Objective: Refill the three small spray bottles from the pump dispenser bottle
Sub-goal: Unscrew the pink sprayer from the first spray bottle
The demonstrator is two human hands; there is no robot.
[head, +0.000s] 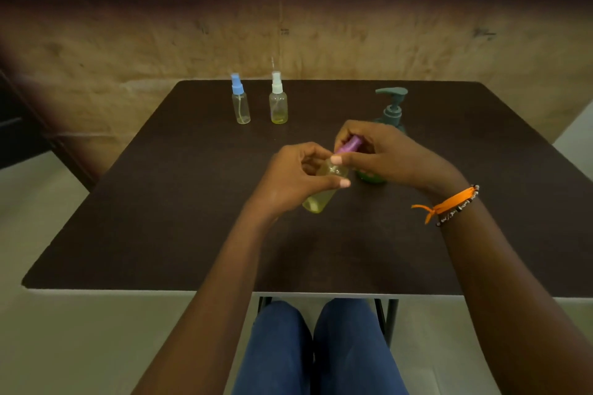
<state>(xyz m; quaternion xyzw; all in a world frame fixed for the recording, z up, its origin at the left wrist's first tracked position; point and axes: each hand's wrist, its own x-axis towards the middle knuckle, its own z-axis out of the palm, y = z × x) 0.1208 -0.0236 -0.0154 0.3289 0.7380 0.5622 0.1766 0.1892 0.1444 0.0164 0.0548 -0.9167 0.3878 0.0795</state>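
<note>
A dark brown table (pixel 160 234) stands on pale floor (pixel 48 330) — a brown-panelled wall (pixel 128 42) behind it.

Blue-capped bottle (pixel 240 99), white-capped bottle (pixel 278 99), purple cap (pixel 349 145), grey-green pump (pixel 392 102), dark brown table (pixel 160 202), orange wristband (pixel 449 204).

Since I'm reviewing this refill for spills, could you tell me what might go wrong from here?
The purple-capped bottle is held tilted above the table while the right hand grips its cap; if the cap is loose, liquid could spill. The pump dispenser stands just behind the right hand and might be knocked. The left hand holds only the body, which could slip.
</note>
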